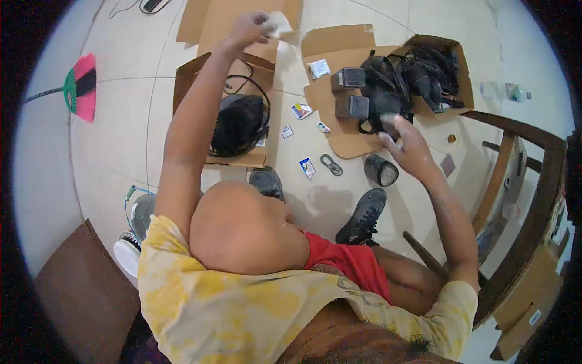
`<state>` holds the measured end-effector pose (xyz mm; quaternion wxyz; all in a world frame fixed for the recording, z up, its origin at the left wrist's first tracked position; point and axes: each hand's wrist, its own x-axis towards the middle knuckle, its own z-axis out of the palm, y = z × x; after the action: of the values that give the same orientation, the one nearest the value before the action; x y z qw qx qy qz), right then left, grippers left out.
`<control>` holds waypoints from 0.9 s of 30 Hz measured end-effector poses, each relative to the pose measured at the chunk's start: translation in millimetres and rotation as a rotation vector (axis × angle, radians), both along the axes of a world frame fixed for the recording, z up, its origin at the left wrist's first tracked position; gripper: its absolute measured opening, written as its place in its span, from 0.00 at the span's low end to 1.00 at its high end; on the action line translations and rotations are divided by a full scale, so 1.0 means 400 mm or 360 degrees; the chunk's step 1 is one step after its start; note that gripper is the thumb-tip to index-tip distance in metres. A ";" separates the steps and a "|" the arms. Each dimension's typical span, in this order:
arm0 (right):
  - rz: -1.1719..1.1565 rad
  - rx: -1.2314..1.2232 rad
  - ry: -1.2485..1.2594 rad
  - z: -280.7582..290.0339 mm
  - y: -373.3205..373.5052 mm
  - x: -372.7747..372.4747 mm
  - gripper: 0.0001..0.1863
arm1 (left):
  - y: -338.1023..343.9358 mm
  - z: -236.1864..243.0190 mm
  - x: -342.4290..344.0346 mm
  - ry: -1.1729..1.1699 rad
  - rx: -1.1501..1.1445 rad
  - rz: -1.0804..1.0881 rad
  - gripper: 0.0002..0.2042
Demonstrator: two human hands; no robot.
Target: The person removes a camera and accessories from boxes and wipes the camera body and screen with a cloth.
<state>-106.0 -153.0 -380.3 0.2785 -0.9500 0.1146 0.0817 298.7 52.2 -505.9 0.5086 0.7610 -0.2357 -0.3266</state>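
At the far left my left hand (247, 31) is raised over a cardboard flap, its fingers closed on a white piece of cloth or paper (279, 25). Below that arm, an open cardboard box (183, 85) holds a black bag-like bundle (233, 127) and a black cable (264, 97). On the right, my right hand (413, 151) hovers at the lower end of a black bag (388, 82); its thumb and fingers look apart, with the fingertips blurred. Just under it a dark cylinder (382, 170) lies on the floor.
Two dark boxy containers (351, 107) rest on an opened cardboard box (339, 136), beside a white packet (318, 68). Small cards (307, 168) and a grey carabiner-like loop (331, 164) lie between my feet. A wooden chair frame (521, 130) stands right; a pink-green fan (80, 88) lies left.
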 end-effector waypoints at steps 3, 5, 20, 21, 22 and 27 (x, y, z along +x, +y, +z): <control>-0.0513 0.0272 -0.0004 -0.114 0.020 0.052 0.43 | -0.050 0.042 -0.208 0.0405 -0.0087 -0.0393 0.15; -0.0559 0.0495 -0.0158 -0.194 0.065 0.087 0.49 | -0.086 0.016 -0.304 -0.0051 0.0431 -0.0644 0.14; -0.1156 0.1629 -0.0603 -0.298 -0.013 0.013 0.33 | -0.077 -0.089 -0.516 -0.0240 0.0122 -0.0263 0.18; -0.1159 0.1606 -0.0607 -0.287 -0.023 0.012 0.33 | -0.082 -0.093 -0.522 -0.0234 0.0101 -0.0267 0.18; -0.1139 0.1937 -0.0676 -0.276 -0.032 0.012 0.30 | -0.086 -0.098 -0.529 -0.0167 0.0109 -0.0191 0.19; -0.1264 0.2726 -0.0835 -0.185 0.009 0.060 0.37 | -0.098 -0.080 -0.545 0.0114 -0.0270 -0.0235 0.11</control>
<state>-81.9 -149.4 -454.4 0.8978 -0.3067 0.2624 -0.1762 80.8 13.1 -537.7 0.5539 0.6836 -0.2997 -0.3690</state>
